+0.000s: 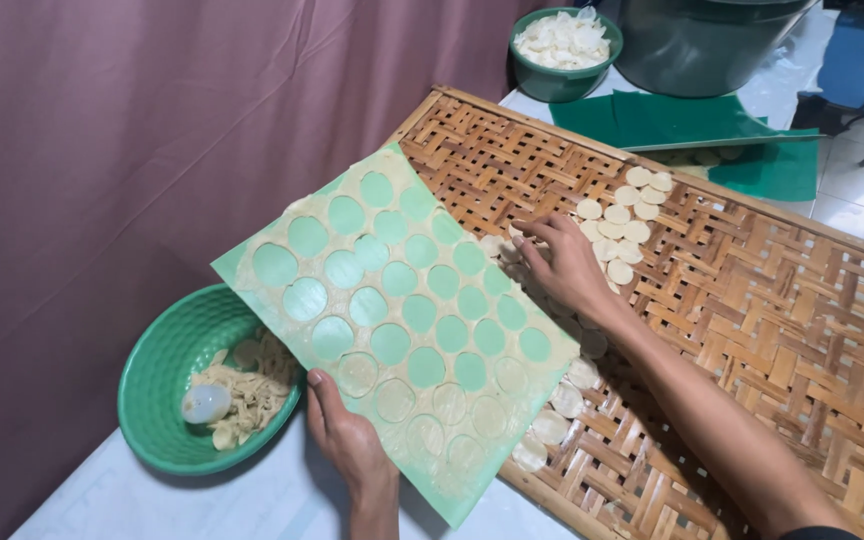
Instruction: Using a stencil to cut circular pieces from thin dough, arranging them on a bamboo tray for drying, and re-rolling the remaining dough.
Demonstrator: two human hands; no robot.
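Observation:
My left hand [344, 432] grips the near edge of a green plastic sheet [404, 315] covered with a thin layer of dough full of round cut-out holes; a few discs still sit near its lower edge. The sheet is tilted up over a woven bamboo tray [752, 300]. My right hand [564, 262] rests on the tray beside the sheet's far edge, fingers bent over pale dough discs [620, 222] laid in rows. More discs [564, 398] lie along the tray's near side, partly hidden by the sheet.
A green basket bowl [167, 375] at left holds dough scraps and a small whitish round object. A dark green bowl [564, 50] of pale pieces stands at the back beside a large grey tub [702, 45]. Green sheets [682, 125] lie behind the tray. A maroon curtain hangs left.

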